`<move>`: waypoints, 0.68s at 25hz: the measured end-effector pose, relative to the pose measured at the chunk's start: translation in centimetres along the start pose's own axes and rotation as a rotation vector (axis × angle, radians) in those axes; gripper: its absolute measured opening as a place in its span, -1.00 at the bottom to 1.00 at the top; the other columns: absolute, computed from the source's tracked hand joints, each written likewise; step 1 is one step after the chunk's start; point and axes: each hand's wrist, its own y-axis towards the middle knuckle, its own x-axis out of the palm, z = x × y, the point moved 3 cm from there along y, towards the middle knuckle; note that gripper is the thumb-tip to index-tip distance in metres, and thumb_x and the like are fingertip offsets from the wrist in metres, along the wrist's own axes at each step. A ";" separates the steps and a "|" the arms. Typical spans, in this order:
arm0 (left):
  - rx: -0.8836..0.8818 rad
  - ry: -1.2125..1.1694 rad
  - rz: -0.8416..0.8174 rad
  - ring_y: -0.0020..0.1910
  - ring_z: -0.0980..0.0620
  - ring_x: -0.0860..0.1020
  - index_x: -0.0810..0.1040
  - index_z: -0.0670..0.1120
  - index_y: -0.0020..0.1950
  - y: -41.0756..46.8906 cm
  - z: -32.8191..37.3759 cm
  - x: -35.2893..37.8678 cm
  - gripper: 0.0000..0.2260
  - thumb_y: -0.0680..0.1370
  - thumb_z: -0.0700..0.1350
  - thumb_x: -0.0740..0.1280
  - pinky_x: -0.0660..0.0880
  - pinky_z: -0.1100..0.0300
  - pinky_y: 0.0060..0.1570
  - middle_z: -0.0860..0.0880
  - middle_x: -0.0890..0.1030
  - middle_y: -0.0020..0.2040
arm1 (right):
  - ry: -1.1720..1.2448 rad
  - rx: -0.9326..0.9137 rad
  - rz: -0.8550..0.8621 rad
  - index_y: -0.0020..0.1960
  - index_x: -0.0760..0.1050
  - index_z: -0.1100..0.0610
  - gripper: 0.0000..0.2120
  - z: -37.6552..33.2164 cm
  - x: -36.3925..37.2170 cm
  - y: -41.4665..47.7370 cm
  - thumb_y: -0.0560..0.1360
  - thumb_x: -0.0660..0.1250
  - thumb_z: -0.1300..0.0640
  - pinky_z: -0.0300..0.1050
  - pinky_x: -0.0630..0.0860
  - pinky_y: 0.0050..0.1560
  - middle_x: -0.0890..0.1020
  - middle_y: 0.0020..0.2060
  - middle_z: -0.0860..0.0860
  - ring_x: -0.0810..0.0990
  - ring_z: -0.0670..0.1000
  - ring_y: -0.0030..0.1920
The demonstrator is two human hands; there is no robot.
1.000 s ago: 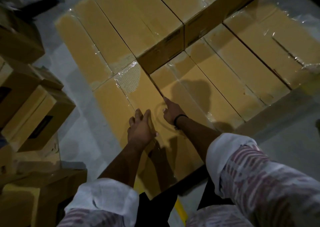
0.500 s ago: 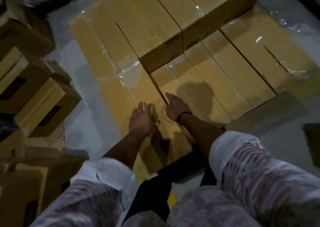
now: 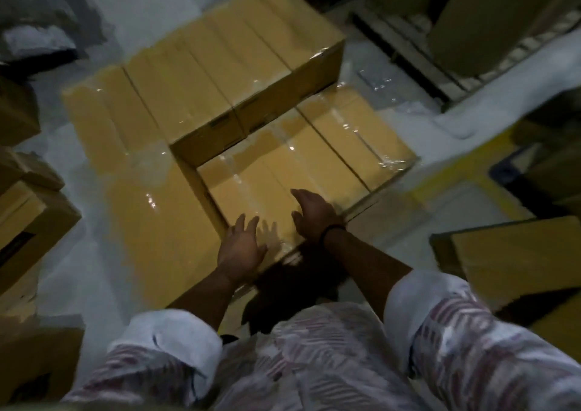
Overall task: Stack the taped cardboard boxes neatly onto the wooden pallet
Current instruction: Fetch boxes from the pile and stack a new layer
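Because the stack is built in tight rows, the front box (image 3: 283, 171) lies flat with its long seam running away from the person, one side against the neighbouring box (image 3: 147, 215) on the left and its far end under the face of the upper boxes (image 3: 232, 65). The neighbouring box appears to stand slightly higher, so the front box sits in a shallow step. Clear tape (image 3: 290, 148) glints along its top, confirming that it is sealed. The left hand (image 3: 242, 248) is spread wide, palm down, over the near edge of the front box and holds nothing; its shadow on the cardboard suggests a small gap, but contact cannot be confirmed. The right hand (image 3: 314, 214), with a dark wristband (image 3: 334, 229), is likewise open and empty over the near right part of the same top. This posture most likely serves to press or square the box into line, not to lift it. The wooden pallet is hidden beneath the stack. A loose box (image 3: 515, 263) lies on the floor at the right, well apart, probably next for stacking.
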 end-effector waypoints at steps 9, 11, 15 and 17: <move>0.373 -0.014 -0.051 0.49 -0.27 0.34 0.21 0.03 0.63 -6.3 13.5 3.0 -0.27 0.54 0.11 0.45 0.45 -0.12 0.36 -0.14 0.17 0.64 | 0.153 0.340 0.279 0.53 0.29 0.08 -0.46 8.6 -2.3 -18.0 0.58 0.30 0.14 0.12 0.35 0.43 0.42 0.45 0.08 0.35 0.16 0.45; 0.440 -0.028 -0.010 0.43 -0.29 0.41 0.28 -0.03 0.59 -8.6 14.3 3.8 -0.29 0.52 0.07 0.48 0.49 -0.07 0.31 -0.19 0.29 0.58 | 0.131 0.391 0.247 0.58 0.21 0.05 -0.44 9.1 -1.1 -21.5 0.61 0.26 0.08 0.09 0.27 0.48 0.34 0.52 0.05 0.27 0.13 0.51; 0.461 -0.130 0.027 0.29 -0.15 0.54 0.40 -0.03 0.52 -13.6 14.4 7.7 -0.40 0.53 0.09 0.47 0.53 0.07 0.16 -0.10 0.45 0.46 | 0.108 0.445 0.147 0.62 0.11 0.03 -0.43 11.0 1.7 -28.4 0.67 0.19 -0.03 0.14 0.22 0.50 0.24 0.57 0.03 0.20 0.13 0.55; 0.435 -0.101 -0.021 0.40 -0.10 0.46 0.35 0.03 0.55 -15.0 14.3 10.0 -0.38 0.55 0.18 0.40 0.48 0.00 0.30 -0.06 0.41 0.51 | 0.130 0.502 0.155 0.62 0.10 0.03 -0.42 12.3 2.4 -31.0 0.67 0.19 -0.05 0.18 0.24 0.48 0.24 0.57 0.04 0.23 0.15 0.53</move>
